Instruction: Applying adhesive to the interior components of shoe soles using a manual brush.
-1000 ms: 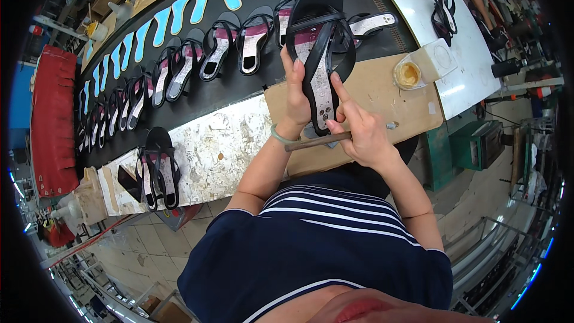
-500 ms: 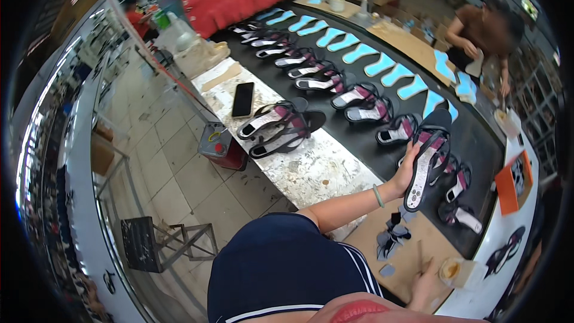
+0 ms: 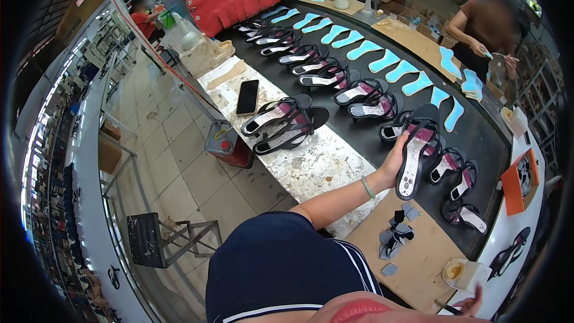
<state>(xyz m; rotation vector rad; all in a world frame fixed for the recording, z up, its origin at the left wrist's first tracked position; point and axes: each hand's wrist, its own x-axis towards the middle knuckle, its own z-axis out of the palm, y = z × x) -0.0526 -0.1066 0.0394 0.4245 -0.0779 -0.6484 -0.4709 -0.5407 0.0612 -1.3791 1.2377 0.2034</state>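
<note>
My left hand is closed around a black strappy sandal, tilted up over the belt, its pale footbed with small dark round marks facing me. Low at the right edge, my right hand shows only in part, fingers bent round a slim dark stick-like tool. Just above that hand stands a white tub with yellowish paste inside. Small grey and black scraps lie on a brown board between my hands.
Several matching sandals line a black belt, beside light-blue insole pieces. A phone and two sandals rest on the stained white ledge. An orange box stands right. Across the belt, a co-worker handles a piece.
My right hand has moved off the brown board, down and right past the tub. The sandal in my left hand has shifted slightly left and down. The co-worker's hands have come up.
</note>
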